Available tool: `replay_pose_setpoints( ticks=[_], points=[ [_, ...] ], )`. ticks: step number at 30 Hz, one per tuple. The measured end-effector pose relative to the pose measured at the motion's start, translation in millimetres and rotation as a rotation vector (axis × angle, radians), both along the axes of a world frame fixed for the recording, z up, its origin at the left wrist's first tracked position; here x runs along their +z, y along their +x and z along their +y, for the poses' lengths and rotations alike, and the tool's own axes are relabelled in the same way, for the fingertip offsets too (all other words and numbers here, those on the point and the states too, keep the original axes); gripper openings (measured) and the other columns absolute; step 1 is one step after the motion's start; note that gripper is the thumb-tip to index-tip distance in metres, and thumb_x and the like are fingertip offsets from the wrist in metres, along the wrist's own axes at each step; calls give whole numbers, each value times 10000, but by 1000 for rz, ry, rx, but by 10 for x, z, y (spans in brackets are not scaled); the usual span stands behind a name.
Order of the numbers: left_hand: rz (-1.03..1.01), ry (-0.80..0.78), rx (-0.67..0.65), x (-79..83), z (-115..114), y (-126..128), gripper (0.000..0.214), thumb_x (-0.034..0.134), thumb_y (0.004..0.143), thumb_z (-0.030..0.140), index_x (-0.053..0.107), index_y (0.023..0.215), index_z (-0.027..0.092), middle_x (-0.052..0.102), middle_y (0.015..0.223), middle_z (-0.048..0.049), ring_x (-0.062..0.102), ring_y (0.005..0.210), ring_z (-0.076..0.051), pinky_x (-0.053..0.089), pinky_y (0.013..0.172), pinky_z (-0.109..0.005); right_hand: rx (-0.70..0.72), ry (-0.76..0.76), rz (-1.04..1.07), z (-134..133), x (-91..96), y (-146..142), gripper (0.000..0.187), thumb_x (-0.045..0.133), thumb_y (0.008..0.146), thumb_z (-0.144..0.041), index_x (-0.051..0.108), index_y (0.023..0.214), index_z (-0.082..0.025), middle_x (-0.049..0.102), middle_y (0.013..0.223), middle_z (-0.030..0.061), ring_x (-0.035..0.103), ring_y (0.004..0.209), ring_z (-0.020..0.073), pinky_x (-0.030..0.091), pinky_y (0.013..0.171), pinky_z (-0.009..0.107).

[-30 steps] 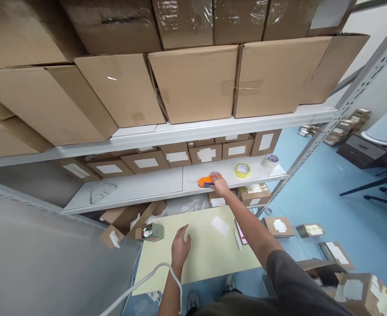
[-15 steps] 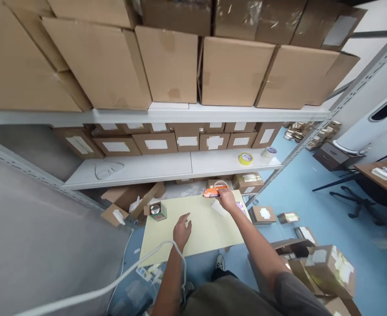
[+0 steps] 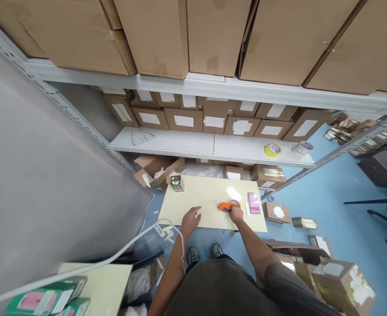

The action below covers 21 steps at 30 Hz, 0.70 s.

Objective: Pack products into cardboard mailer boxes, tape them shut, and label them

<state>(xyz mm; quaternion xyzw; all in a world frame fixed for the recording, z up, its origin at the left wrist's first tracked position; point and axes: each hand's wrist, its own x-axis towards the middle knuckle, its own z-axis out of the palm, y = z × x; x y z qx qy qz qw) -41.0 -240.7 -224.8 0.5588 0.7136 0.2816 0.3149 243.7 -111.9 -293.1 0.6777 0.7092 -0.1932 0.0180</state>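
Right hand (image 3: 236,214) gripping orange tape dispenser (image 3: 226,206) on worktop (image 3: 196,193), left hand (image 3: 190,218) spread flat near front edge; likely to knock pink pad (image 3: 254,202) just beside if swung right.

No legible text, white labels (image 3: 183,121) on cardboard boxes (image 3: 171,115) too small, yellow tape roll (image 3: 272,150) print blurred

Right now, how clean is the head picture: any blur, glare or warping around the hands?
Head view: light is even, with no hard shadows or glare on the table; the wide lens bows the shelf edge; the orange tape dispenser in the right hand and the open left hand read fairly sharp; a pixelated patch masks the pink item beside them.
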Motion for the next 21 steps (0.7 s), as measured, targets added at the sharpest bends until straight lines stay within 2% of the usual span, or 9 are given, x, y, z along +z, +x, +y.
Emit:
replay_pose_setpoints(
  ticks=[3, 6, 9, 11, 14, 17, 21],
  points=[
    [9, -8, 79, -23, -102, 33, 466, 612, 947, 236, 766, 1387, 244, 789, 1342, -83, 769, 1022, -221, 634, 982, -382, 94, -59, 23, 132, -185, 126, 377, 643, 878, -158, 766, 1235, -166, 834, 1101, 198, 801, 1070, 376, 565, 951, 464],
    [8, -36, 164, -124, -320, 77, 458, 617, 940, 221, 773, 1370, 242, 795, 1330, -82, 774, 1001, -213, 635, 990, -386, 182, -35, 65, 230, -377, 225, 534, 601, 822, -127, 749, 1334, -171, 828, 1195, 204, 769, 1212, 381, 537, 1073, 490],
    [9, -63, 258, -195, -604, 156, 454, 623, 932, 210, 776, 1359, 231, 802, 1323, -94, 779, 1024, -227, 639, 996, -410, 172, 7, 127, 213, -509, 238, 631, 585, 803, -162, 721, 1418, -180, 794, 1322, 212, 725, 1313, 394, 553, 1095, 500],
    [13, -73, 319, -183, -800, 211, 456, 632, 926, 194, 776, 1356, 231, 805, 1321, -101, 783, 1051, -239, 638, 1010, -424, 156, 56, 216, 117, -528, 165, 648, 573, 822, -213, 700, 1457, -186, 763, 1393, 199, 696, 1358, 399, 559, 1116, 519],
    [30, -47, 375, -75, -1105, 246, 471, 636, 922, 164, 772, 1367, 234, 788, 1384, -109, 772, 1179, -258, 596, 1116, -452, 202, 79, 360, -144, -436, -103, 628, 552, 874, -264, 684, 1475, -144, 728, 1452, 215, 655, 1414, 393, 531, 1187, 519],
    [68, 17, 469, 70, -1485, 200, 456, 637, 935, 167, 774, 1366, 231, 767, 1435, -110, 712, 1356, -284, 530, 1220, -476, 352, 64, 488, -493, -243, -534, 603, 553, 910, -263, 678, 1481, -119, 700, 1503, 219, 619, 1467, 365, 483, 1260, 489],
    [113, 88, 656, 203, -2235, 103, 436, 651, 938, 194, 782, 1351, 233, 767, 1433, -110, 703, 1371, -289, 522, 1236, -479, 625, 51, 647, -1013, 26, -1214, 564, 569, 923, -245, 692, 1466, -151, 708, 1505, 186, 631, 1455, 334, 467, 1285, 484]
  ],
)
